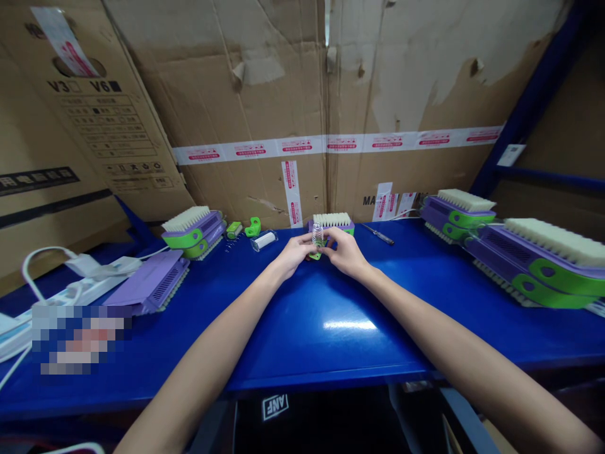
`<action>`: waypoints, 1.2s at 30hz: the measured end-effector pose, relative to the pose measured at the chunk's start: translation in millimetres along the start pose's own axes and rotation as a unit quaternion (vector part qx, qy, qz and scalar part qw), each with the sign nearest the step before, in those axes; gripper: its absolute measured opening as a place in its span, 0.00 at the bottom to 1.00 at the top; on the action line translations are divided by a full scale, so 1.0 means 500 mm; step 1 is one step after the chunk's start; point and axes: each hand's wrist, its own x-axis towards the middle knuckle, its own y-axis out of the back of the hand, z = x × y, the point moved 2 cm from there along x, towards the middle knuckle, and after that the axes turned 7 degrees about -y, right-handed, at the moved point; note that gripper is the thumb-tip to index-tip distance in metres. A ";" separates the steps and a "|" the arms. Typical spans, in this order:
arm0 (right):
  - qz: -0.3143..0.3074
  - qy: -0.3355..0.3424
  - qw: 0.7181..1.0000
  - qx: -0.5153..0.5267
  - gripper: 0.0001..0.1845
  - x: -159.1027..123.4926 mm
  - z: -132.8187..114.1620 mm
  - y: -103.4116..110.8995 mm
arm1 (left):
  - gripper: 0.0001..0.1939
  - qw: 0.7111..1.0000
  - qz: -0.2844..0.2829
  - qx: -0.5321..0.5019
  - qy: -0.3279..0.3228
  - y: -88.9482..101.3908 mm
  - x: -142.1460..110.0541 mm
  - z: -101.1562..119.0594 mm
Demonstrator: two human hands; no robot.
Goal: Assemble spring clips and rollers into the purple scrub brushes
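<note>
My left hand (pixel 293 253) and my right hand (pixel 346 251) meet at the middle of the blue table, both with fingers closed around one small part. That part is a shiny, ribbed, see-through cylinder (pixel 318 234), held upright, with a bright green piece (pixel 314 255) showing below it between the fingers. Whether the two are joined is hidden by my fingertips. Just behind my hands sits a purple and green brush (pixel 333 222) with pale bristles facing up.
Left of my hands lie a white roll in clear plastic (pixel 265 240), a green bracket (pixel 254 226), small screws (pixel 231 243) and purple-green brushes (pixel 195 231). A screwdriver (pixel 379 234) and more brushes (pixel 539 261) are on the right. A white power strip (pixel 61 296) stands far left; cardboard (pixel 246 107) walls the back.
</note>
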 end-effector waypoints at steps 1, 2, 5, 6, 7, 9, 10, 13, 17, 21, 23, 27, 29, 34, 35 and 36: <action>0.002 0.002 1.000 -0.003 0.14 0.000 -0.001 0.000 | 0.24 1.000 0.004 -0.001 0.000 -0.001 -0.001 0.001; 0.003 0.004 1.000 -0.006 0.14 0.000 -0.001 0.001 | 0.24 1.000 0.006 -0.002 0.001 -0.002 -0.001 0.002; 0.001 0.008 1.000 -0.009 0.15 0.001 0.000 0.003 | 0.25 1.000 0.004 -0.004 0.008 -0.004 -0.001 0.003; 0.000 0.009 1.000 -0.009 0.16 0.001 0.001 0.003 | 0.25 1.000 -0.002 -0.004 0.009 -0.004 -0.001 0.003; -0.001 0.010 1.000 -0.007 0.17 0.000 0.002 0.004 | 0.26 1.000 -0.009 -0.003 0.009 -0.003 0.000 0.003; -0.001 0.007 1.000 -0.004 0.19 0.000 0.004 0.005 | 0.28 1.000 -0.019 -0.005 0.007 0.000 0.002 0.000; 0.001 0.003 1.000 -0.004 0.21 0.000 0.005 0.006 | 0.29 1.000 -0.020 -0.008 0.008 0.001 0.003 -0.001; 0.013 -0.004 1.000 -0.009 0.22 -0.001 0.007 0.009 | 0.31 1.000 -0.006 -0.017 0.012 0.006 0.006 -0.005; 0.019 -0.002 1.000 -0.009 0.18 -0.003 0.004 0.009 | 0.28 0.999 0.039 -0.001 0.015 0.007 0.005 -0.008; 0.016 -0.011 1.000 0.002 0.23 -0.005 -0.004 0.003 | 0.29 0.997 0.071 0.038 -0.022 0.004 0.005 -0.010; 0.022 -0.015 1.000 0.010 0.26 -0.005 -0.008 0.001 | 0.29 0.993 0.075 0.080 -0.049 0.003 0.006 -0.013; 0.067 -0.050 0.994 0.070 0.25 -0.001 -0.008 0.004 | 0.26 0.981 0.093 0.151 -0.083 0.001 0.009 -0.016; 0.081 -0.090 0.986 0.117 0.22 0.004 -0.002 0.008 | 0.27 0.981 0.099 0.142 -0.085 0.000 0.009 -0.013; 0.071 -0.176 0.948 0.257 0.18 0.012 0.012 0.016 | 0.25 0.994 0.095 0.043 -0.023 0.004 0.004 0.001; 0.067 -0.190 0.938 0.280 0.20 0.012 0.013 0.018 | 0.23 0.996 0.091 0.023 -0.007 0.006 0.003 0.003; 0.063 -0.204 0.929 0.301 0.21 0.012 0.013 0.019 | 0.20 0.996 0.084 0.001 0.007 0.008 0.003 0.005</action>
